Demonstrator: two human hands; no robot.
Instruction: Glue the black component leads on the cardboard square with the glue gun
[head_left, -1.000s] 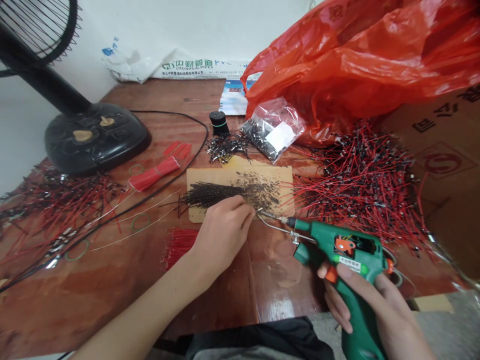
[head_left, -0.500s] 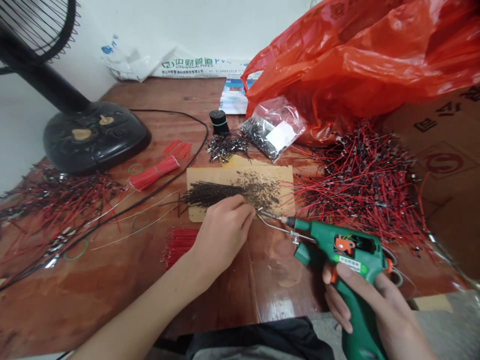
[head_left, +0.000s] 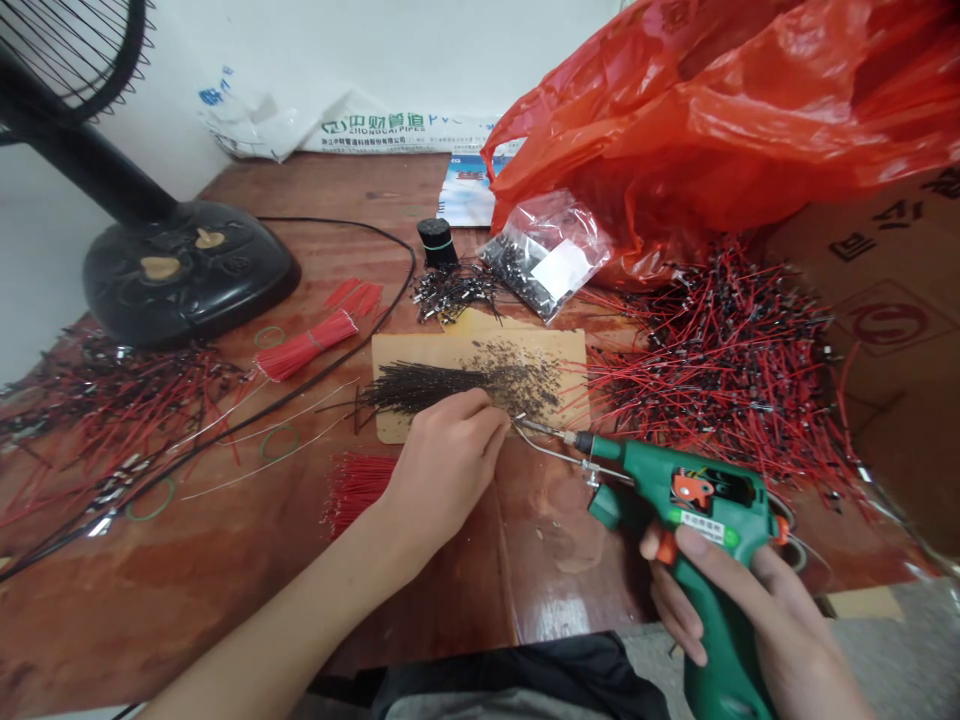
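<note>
My right hand [head_left: 757,600] is wrapped round the handle of a green soldering gun [head_left: 694,500], a finger near its orange trigger. The gun's metal tip and thin solder feed tube point left, ending right beside the fingertips of my left hand [head_left: 454,450]. That hand is closed in a pinch; what lies between its fingers is too small and hidden to name. Just behind it, a bundle of black wires [head_left: 427,385] lies on a scorched tan board [head_left: 390,425]. Red wires [head_left: 360,490] lie partly covered by my left forearm.
A big heap of red and black wires [head_left: 720,380] spreads at right by a cardboard box [head_left: 892,400], under a red plastic bag [head_left: 712,150]. A clear bag of small parts [head_left: 551,255] lies behind the board. A black fan [head_left: 187,270] and its cable occupy the left.
Both hands and the soldering gun hold nearly the same place. The finger by the orange trigger has shifted slightly, and more of the trigger shows.
</note>
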